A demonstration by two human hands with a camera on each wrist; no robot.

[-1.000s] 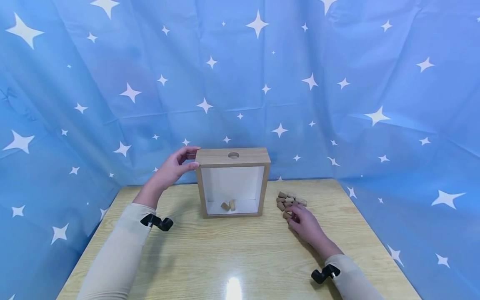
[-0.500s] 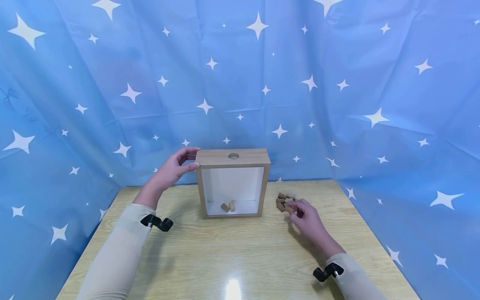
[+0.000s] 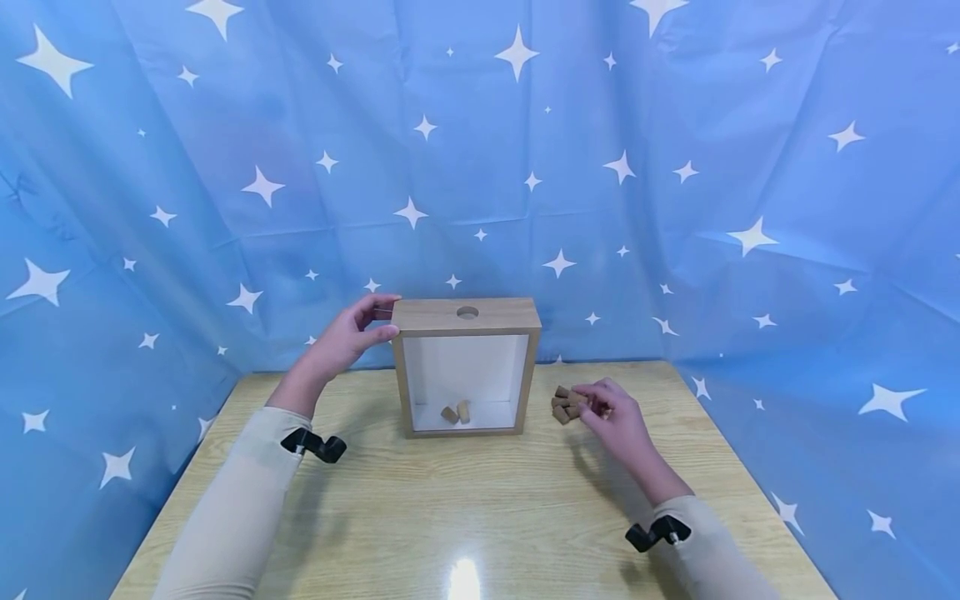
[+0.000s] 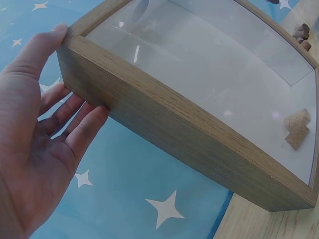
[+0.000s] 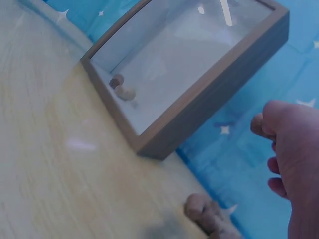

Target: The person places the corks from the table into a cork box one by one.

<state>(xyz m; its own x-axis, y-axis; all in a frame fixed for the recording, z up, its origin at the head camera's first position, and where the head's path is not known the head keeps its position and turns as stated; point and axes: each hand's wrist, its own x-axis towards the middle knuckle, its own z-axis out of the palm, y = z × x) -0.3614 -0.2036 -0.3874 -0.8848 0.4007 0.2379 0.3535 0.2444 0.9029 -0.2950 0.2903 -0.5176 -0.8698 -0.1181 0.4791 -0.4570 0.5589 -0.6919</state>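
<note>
A wooden shadow box with a clear front and a round hole in its top stands upright on the table. My left hand grips its upper left corner, thumb at the front edge and fingers behind. Two corks lie inside on the box's white floor. To the right of the box, my right hand pinches a cork between thumb and fingertips. It is just above a small pile of corks, partly hidden by the hand in the head view.
The pale wood-grain table ends at a blue curtain with white stars, which hangs close behind the box and along both sides. Black camera mounts sit on both sleeves.
My right hand has picked a cork from the pile's near side and lifted it slightly. The left hand and box have stayed put.
</note>
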